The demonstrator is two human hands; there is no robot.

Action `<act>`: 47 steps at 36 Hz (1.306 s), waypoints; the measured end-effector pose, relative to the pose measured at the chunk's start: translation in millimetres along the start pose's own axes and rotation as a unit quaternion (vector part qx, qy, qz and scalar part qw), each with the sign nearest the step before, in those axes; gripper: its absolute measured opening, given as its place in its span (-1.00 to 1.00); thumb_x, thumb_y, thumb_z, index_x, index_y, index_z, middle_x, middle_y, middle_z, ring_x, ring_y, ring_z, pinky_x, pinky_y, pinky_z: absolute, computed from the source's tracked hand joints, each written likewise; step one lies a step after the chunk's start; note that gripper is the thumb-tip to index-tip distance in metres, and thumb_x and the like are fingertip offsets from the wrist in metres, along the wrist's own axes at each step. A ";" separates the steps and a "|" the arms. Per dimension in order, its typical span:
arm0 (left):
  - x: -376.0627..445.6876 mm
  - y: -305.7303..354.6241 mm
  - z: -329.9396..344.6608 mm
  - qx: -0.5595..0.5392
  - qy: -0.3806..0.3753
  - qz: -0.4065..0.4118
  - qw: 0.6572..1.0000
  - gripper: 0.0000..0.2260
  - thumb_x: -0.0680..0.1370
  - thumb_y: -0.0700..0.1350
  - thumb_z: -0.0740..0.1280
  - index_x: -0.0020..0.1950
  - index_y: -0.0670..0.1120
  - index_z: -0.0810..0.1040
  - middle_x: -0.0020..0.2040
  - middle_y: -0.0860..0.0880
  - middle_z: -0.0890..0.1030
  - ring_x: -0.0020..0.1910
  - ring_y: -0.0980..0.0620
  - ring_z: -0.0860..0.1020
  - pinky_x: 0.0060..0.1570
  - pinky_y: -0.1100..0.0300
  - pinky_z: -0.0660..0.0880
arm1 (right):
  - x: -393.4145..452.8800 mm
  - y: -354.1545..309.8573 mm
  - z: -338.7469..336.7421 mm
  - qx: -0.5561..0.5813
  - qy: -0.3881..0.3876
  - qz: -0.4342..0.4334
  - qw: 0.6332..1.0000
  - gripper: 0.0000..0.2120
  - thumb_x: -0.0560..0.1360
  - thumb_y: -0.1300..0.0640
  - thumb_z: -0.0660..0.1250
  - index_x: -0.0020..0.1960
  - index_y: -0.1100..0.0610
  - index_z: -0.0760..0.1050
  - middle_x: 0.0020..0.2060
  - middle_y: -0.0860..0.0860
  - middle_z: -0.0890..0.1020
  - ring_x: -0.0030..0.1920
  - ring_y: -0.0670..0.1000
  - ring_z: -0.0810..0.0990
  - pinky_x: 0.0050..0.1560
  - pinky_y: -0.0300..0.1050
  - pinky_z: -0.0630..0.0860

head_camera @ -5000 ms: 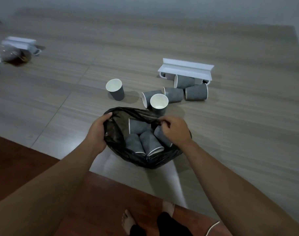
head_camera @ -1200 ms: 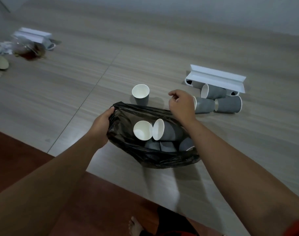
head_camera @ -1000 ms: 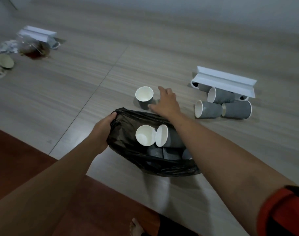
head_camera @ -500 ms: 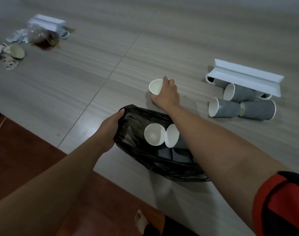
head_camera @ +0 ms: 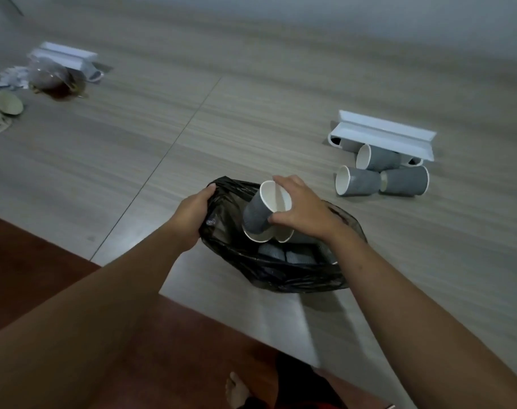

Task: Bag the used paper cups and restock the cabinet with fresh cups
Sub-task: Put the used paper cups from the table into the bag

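A black plastic bag (head_camera: 284, 276) lies open on the pale floor with several grey paper cups inside. My left hand (head_camera: 192, 215) grips the bag's left rim and holds it open. My right hand (head_camera: 301, 211) is closed on a grey paper cup (head_camera: 261, 209) with a white inside, tilted over the bag's mouth. Three more grey cups (head_camera: 359, 180) lie on their sides to the right, beside a white holder (head_camera: 384, 134).
A second white holder (head_camera: 65, 56) sits at the far left with a clear bag of rubbish (head_camera: 51, 79), a pale bowl (head_camera: 9, 102) and paper scraps. A dark red-brown floor strip (head_camera: 24, 276) runs along the near side. My bare foot (head_camera: 236, 391) shows below.
My right hand reached to the upright cup beyond the bag, took hold of it and brought it back over the bag's opening. My left hand kept its grip on the rim.
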State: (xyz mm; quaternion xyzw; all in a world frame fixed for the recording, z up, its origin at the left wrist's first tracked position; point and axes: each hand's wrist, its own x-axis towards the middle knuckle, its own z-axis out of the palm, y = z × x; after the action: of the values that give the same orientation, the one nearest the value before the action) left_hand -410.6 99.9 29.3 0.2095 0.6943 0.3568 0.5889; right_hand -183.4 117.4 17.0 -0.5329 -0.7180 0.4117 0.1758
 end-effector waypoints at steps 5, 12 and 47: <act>-11.3 -1.5 3.7 0.010 -0.010 0.007 1.000 -0.77 0.58 0.08 0.32 -0.01 -0.06 0.63 -0.11 -0.05 0.72 -0.07 -0.06 0.67 -0.05 0.10 0.58 | -6.8 -3.9 9.2 -0.033 0.008 -0.006 0.999 -0.29 0.32 0.00 0.52 0.42 0.10 0.40 0.22 0.03 0.48 0.27 0.04 0.42 0.25 -0.14 0.33; -18.6 -3.2 1.1 0.035 -0.044 0.016 0.998 -0.72 0.59 0.12 0.29 -0.01 -0.06 0.66 -0.10 -0.04 0.74 -0.03 -0.05 0.68 0.04 0.06 0.58 | 0.7 2.5 19.0 -0.168 -0.084 -0.004 0.982 -0.54 0.34 -0.43 0.23 -0.05 -0.08 0.55 -0.16 -0.16 0.54 0.22 0.06 0.41 0.32 0.21 0.20; -24.6 15.7 73.3 -0.035 -0.163 0.035 0.985 -0.74 0.61 -0.04 0.26 0.05 -0.18 0.66 -0.07 -0.12 0.72 -0.14 -0.04 0.69 -0.11 0.14 0.58 | -96.4 124.5 -92.0 0.015 0.428 0.266 0.864 -0.67 0.60 0.07 0.25 -0.21 0.27 0.58 -0.19 0.28 0.64 -0.11 0.22 0.59 -0.19 -0.13 0.25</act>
State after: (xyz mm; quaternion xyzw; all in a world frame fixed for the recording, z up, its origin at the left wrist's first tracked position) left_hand -336.3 111.0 53.6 0.2680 0.5685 0.3621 0.6883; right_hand -6.9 78.4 -6.9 -0.8247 -0.3968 0.1854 0.3579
